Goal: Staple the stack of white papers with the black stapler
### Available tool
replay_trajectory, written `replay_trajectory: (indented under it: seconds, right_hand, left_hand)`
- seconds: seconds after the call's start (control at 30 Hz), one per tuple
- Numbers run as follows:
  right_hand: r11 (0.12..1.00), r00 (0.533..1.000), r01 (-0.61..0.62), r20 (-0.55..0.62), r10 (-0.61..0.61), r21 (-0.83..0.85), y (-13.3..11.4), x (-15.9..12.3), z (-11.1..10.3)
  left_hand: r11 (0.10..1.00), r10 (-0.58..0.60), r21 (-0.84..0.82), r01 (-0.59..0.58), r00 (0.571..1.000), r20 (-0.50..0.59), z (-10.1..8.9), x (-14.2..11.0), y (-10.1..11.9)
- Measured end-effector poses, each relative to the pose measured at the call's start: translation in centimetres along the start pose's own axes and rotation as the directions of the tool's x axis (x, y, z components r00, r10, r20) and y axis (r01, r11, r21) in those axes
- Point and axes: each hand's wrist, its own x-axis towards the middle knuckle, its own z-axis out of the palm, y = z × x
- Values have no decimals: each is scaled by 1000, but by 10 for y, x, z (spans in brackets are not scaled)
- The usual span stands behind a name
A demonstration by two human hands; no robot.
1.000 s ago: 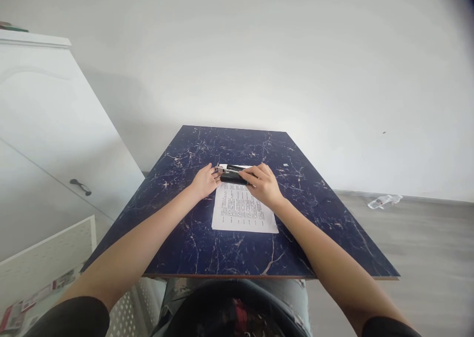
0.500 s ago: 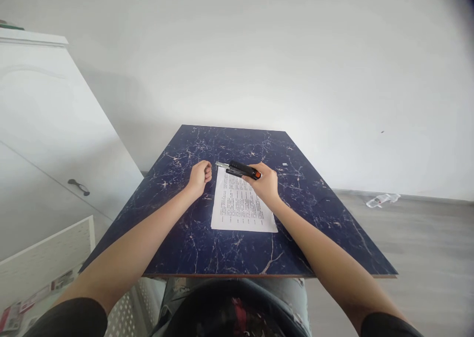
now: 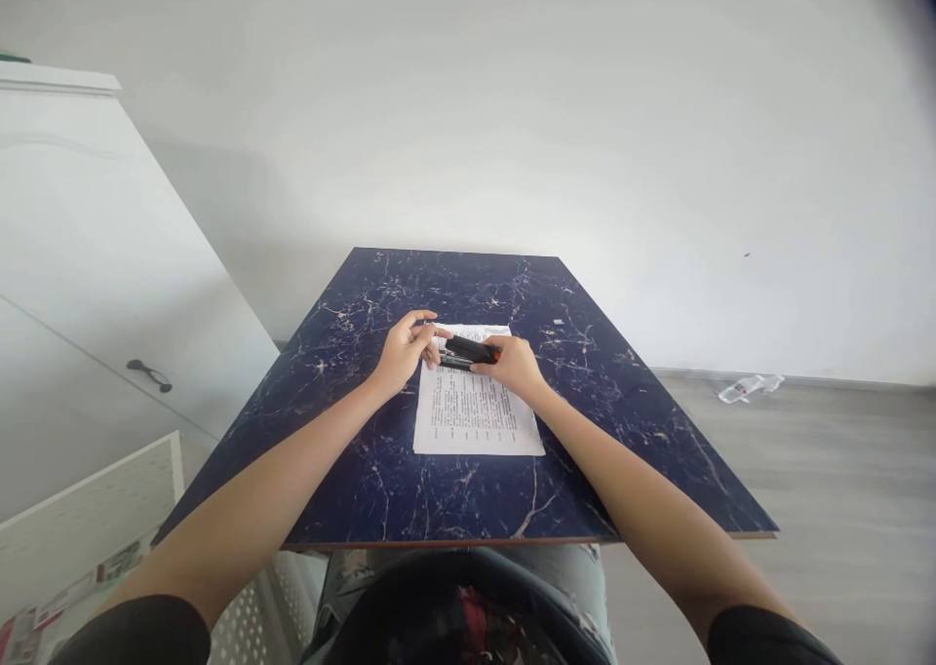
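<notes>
A black stapler (image 3: 468,347) with an orange patch at its rear end is held low over a printed sheet of paper (image 3: 475,411). My right hand (image 3: 515,365) grips its rear end, thumb along the near side. At the stapler's front end is my left hand (image 3: 404,355), its fingers apart and the index finger stretched out. The left thumb and lower fingertips reach the stapler's nose; whether they press on it I cannot tell. The paper lies flat on the dark blue marble-patterned table (image 3: 351,494), its upper part partly covered by hands and stapler.
A small white scrap (image 3: 559,322) lies on the table to the right of the paper. A white cabinet (image 3: 65,226) with a dark handle stands at the left. Clear plastic packaging (image 3: 750,388) is on the floor at the right, by the wall.
My left hand has gone from a closed fist to spread fingers and moved to the stapler's front. The stapler has come slightly nearer, and the silver part jutting from its front no longer shows.
</notes>
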Motion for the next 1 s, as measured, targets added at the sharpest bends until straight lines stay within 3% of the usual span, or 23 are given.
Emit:
replay_trajectory:
  seconds: [0.1,0.17,0.23,0.3,0.37,0.57,0.83,0.93,1.0]
  right_hand:
    - [976,972,218,-83,-220,-28,-8,-1,-10]
    - [916,908,401,-133,-398,-1,-15,-4,-15]
    - [827,824,562,-102,-557,29,-22,-7,-16]
    - [755,756,654,-56,-652,53,-28,-11,-12]
    - [729,731,682,-53,-680,55,-31,-13,-6]
    - [716,715,698,-72,-695,10,-30,-12,-1]
    - [750,748,662,-77,-659,3,-28,-11,-5]
    - [812,799,584,-169,-577,-9,-23,-6,-15]
    - [880,851,475,-257,-458,4,-11,0,-25]
  left_hand:
    - [991,2,135,-7,999,39,2,-5,8]
    - [986,-8,170,-6,997,78,5,-8,12]
    - [983,-27,184,2,990,136,8,-10,13]
    - [981,-41,192,3,981,192,10,-13,12]
    - [980,-41,199,-4,974,223,12,-14,11]
    - [979,-39,205,-19,961,275,13,-16,13]
    - [989,-32,147,-12,955,295,14,-15,10]
    - [991,-1,128,-30,972,234,14,-15,11]
    - [989,30,139,-54,985,170,12,-14,10]
